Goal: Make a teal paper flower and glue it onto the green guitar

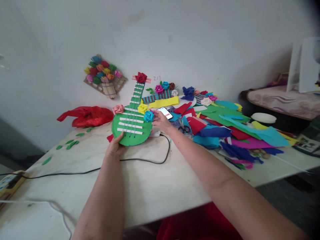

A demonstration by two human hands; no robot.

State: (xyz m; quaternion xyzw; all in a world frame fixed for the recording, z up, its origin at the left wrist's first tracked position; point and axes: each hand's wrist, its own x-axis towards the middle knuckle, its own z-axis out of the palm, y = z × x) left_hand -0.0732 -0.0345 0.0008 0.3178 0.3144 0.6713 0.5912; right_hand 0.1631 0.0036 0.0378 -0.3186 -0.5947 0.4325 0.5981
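A green cardboard guitar-shaped cutout [131,125] is being held tilted up from the white table [150,186], its lower rim being pinched by the left hand [115,146]. A blue paper rose [149,116] on its body is being touched by the right hand [161,121], fingers close together. With white strips, strings and four roses seemingly fixed, little appears left. A white smartphone [165,112], black-handled scissors [183,127] and heaped coloured paper sheets [225,130] are crowding the right side; a black cable [150,161] is trailing under the arms.

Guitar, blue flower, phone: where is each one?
guitar [132,140]: head view, lower part of the green body.
blue flower [149,116]: head view, the flower's middle.
phone [165,112]: head view, the lit screen.
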